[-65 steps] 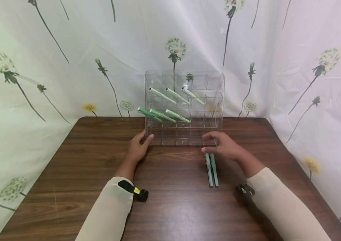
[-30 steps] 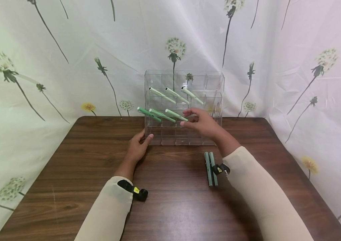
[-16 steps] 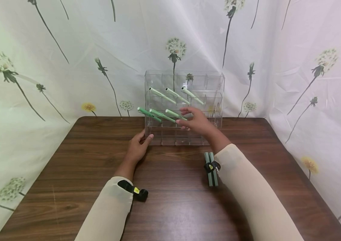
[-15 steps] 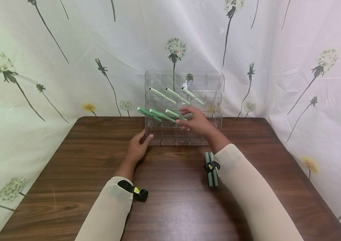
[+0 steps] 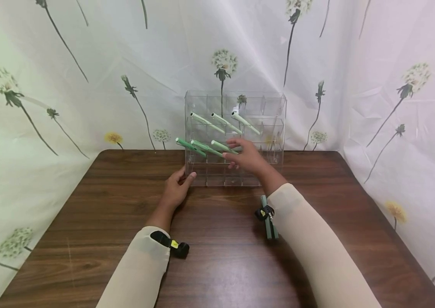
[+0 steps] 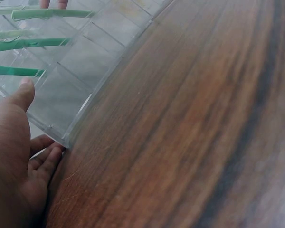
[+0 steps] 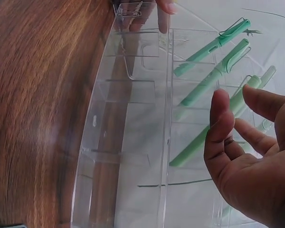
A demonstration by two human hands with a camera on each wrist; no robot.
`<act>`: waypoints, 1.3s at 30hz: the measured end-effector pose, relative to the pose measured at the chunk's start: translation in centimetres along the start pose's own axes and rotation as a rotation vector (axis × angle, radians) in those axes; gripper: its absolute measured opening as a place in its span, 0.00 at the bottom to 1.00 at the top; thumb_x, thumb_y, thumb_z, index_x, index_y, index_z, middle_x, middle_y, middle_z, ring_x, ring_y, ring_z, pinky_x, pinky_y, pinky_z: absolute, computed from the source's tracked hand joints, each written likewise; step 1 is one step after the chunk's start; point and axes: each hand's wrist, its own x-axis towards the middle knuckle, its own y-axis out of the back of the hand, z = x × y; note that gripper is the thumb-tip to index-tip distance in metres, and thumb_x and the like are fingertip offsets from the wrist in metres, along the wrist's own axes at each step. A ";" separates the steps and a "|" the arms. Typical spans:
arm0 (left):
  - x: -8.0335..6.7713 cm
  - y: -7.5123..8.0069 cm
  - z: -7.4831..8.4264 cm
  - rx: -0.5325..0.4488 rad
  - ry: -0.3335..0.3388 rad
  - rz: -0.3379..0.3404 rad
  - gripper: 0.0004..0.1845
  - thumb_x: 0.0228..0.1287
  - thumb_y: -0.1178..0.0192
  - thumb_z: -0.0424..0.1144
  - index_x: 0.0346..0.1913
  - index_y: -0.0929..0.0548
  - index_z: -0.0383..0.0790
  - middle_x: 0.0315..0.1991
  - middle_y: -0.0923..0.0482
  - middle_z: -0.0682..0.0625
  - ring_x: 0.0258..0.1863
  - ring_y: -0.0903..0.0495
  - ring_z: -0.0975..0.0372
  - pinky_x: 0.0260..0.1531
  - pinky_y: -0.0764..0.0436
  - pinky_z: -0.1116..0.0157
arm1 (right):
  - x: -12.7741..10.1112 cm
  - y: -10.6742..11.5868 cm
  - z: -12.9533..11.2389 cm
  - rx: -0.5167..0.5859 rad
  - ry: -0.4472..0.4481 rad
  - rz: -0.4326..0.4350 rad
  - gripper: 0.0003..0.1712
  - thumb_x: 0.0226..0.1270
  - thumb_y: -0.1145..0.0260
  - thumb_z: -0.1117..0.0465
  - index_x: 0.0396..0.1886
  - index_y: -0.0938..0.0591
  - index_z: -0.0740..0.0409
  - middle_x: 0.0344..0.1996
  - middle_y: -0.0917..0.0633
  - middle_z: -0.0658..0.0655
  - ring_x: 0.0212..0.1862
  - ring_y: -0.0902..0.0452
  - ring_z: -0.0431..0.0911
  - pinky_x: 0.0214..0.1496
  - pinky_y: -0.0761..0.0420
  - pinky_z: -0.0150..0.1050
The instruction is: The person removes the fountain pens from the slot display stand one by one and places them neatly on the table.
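Right hand (image 5: 246, 157) raised in front of the clear acrylic organizer (image 5: 271, 128), fingers loosely spread, thumb apart from the rest; holds nothing. Fingertips (image 7: 249, 90) sit just beside the light green pen (image 5: 223, 146) in the middle row; contact cannot be told. Forearm angled up off the counter (image 5: 217, 265). Left hand (image 5: 175, 188) low at the organizer's near left corner, thumb up against its front face, fingers curled at the corner's base. Two dark green pens (image 5: 270, 226) lie on the counter beneath the right forearm, partly hidden by the sleeve.
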 end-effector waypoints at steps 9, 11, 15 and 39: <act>0.0 0.1 0.0 0.006 -0.004 -0.008 0.36 0.82 0.39 0.59 0.85 0.32 0.52 0.75 0.22 0.37 0.74 0.20 0.46 0.74 0.20 0.46 | 0.5 -1.3 -0.2 0.010 -0.037 0.059 0.25 0.84 0.33 0.57 0.75 0.21 0.53 0.73 0.23 0.63 0.38 0.10 0.60 0.39 0.11 0.50; 0.0 0.1 0.0 0.012 -0.004 -0.010 0.36 0.82 0.39 0.60 0.85 0.32 0.53 0.75 0.22 0.37 0.74 0.21 0.46 0.74 0.20 0.46 | 0.5 -1.6 -0.2 0.014 -0.053 0.083 0.23 0.84 0.33 0.57 0.74 0.20 0.53 0.72 0.22 0.62 0.35 0.11 0.58 0.35 0.12 0.45; 0.0 0.0 -0.1 0.012 -0.006 -0.010 0.36 0.82 0.39 0.58 0.85 0.32 0.53 0.75 0.22 0.37 0.74 0.21 0.46 0.74 0.20 0.46 | 0.7 -2.0 -0.4 0.043 -0.078 0.120 0.21 0.84 0.33 0.58 0.71 0.17 0.53 0.71 0.22 0.62 0.27 0.14 0.48 0.29 0.13 0.38; -0.1 0.1 0.1 0.015 -0.003 -0.009 0.37 0.82 0.39 0.58 0.85 0.32 0.50 0.74 0.22 0.37 0.74 0.21 0.45 0.75 0.21 0.45 | 1.4 -2.1 -0.3 0.135 -0.087 0.231 0.12 0.81 0.30 0.63 0.59 0.12 0.58 0.56 0.19 0.58 0.19 0.21 0.43 0.21 0.20 0.33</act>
